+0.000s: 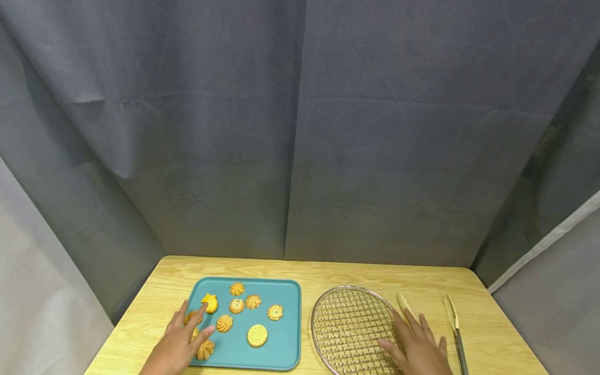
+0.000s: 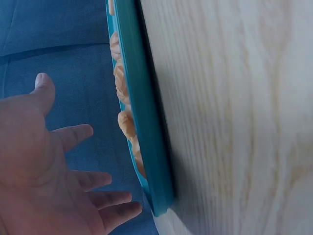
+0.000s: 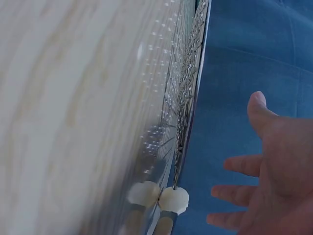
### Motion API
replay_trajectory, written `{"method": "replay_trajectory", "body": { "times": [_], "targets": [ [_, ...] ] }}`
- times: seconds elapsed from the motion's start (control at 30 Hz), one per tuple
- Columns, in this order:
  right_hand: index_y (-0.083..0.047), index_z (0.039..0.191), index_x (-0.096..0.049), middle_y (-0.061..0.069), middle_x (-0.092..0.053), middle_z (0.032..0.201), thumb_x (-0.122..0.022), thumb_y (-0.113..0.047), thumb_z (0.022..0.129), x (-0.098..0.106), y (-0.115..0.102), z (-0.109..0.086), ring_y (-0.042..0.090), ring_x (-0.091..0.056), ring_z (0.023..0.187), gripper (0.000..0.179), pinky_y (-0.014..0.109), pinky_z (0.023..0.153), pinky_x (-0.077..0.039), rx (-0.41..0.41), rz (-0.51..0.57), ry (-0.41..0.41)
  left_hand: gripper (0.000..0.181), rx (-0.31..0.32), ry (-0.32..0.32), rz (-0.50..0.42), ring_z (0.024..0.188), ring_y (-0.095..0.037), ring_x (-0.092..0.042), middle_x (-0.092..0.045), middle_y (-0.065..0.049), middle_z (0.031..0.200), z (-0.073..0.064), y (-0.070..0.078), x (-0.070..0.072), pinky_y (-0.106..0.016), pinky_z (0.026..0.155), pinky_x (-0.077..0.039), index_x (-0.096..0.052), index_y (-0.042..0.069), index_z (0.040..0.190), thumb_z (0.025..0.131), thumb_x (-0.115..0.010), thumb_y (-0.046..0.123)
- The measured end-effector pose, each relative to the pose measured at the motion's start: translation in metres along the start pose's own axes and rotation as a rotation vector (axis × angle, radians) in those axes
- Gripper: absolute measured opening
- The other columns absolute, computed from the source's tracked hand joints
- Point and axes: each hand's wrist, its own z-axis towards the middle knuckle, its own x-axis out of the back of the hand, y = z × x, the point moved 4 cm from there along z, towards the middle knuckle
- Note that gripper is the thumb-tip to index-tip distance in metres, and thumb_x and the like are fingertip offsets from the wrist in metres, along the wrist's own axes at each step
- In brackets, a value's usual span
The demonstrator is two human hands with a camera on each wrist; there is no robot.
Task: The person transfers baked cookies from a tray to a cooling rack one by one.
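My left hand point(image 1: 175, 341) hovers over the left side of a teal tray point(image 1: 281, 359), fingers spread and holding nothing. Several cookies lie on the tray: a yellow star-tipped one point(image 1: 211, 304) by the fingertips, a swirled one point(image 1: 224, 323), a pale round one point(image 1: 257, 336) and flower-shaped ones point(image 1: 237, 289). Part of the cookies under the hand is hidden. In the left wrist view a gap separates the hand point(image 2: 54, 166) from the tray's rim point(image 2: 146, 122). My right hand point(image 1: 417, 346) is spread above the right edge of a round wire rack point(image 1: 351, 323), touching nothing in the right wrist view.
Tongs point(image 1: 459, 346) with cream tips and grey handles lie right of the rack, partly covered by the right hand. Everything rests on a light wooden table point(image 1: 384, 276). Grey curtains point(image 1: 225, 156) close off the back and sides.
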Motion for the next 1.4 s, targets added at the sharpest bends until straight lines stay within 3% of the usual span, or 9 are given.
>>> {"method": "replay_trajectory", "body": {
  "times": [0.33,0.57,0.9,1.1,1.4],
  "targets": [
    [-0.009,0.160,-0.038,0.035,-0.026,0.160,-0.046,-0.077,0.094,0.002,0.008,-0.001,0.068,-0.014,0.143,0.095,0.092,0.095,-0.011,-0.018,-0.004,-0.001,0.081,0.036,-0.044,-0.023,0.135,-0.070,-0.032,-0.010,-0.039,0.163,0.009,-0.008,-0.002,-0.078,0.086,-0.044,-0.035,0.017,0.163,0.101,-0.042,0.069],
    [-0.005,0.158,-0.039,0.038,-0.025,0.159,-0.046,-0.076,0.095,0.003,0.018,0.002,0.071,-0.014,0.140,0.095,0.093,0.093,-0.013,-0.036,-0.014,-0.013,0.082,0.050,-0.031,-0.015,0.136,-0.070,-0.028,-0.015,-0.041,0.161,0.010,-0.014,0.001,-0.078,0.088,-0.043,-0.037,0.015,0.162,0.102,-0.037,0.071],
    [0.000,0.159,-0.033,0.043,-0.019,0.157,-0.044,-0.073,0.098,0.003,0.034,0.001,0.078,-0.009,0.135,0.096,0.093,0.093,-0.014,-0.046,-0.015,-0.027,0.089,0.090,-0.072,-0.052,0.130,-0.067,-0.039,-0.037,-0.041,0.146,0.018,-0.027,0.006,-0.074,0.090,-0.044,-0.030,0.003,0.162,0.103,-0.038,0.068],
    [0.006,0.156,-0.033,0.049,-0.017,0.153,-0.046,-0.070,0.099,0.004,0.042,-0.001,0.084,-0.007,0.128,0.096,0.091,0.093,-0.020,-0.067,0.008,-0.035,0.074,0.045,-0.015,-0.006,0.121,-0.053,-0.052,-0.053,-0.030,0.135,0.020,-0.035,0.005,-0.064,0.090,-0.049,-0.045,-0.009,0.151,0.107,-0.048,0.051],
    [0.017,0.153,-0.024,0.062,-0.005,0.142,-0.044,-0.065,0.103,0.006,0.054,-0.002,0.088,-0.007,0.121,0.098,0.088,0.093,-0.027,-0.100,0.046,-0.058,0.043,-0.053,0.049,-0.035,0.114,-0.037,-0.058,-0.057,-0.018,0.125,0.021,-0.047,0.008,-0.051,0.089,-0.052,-0.054,-0.014,0.140,0.105,-0.055,0.009]
  ]
}}
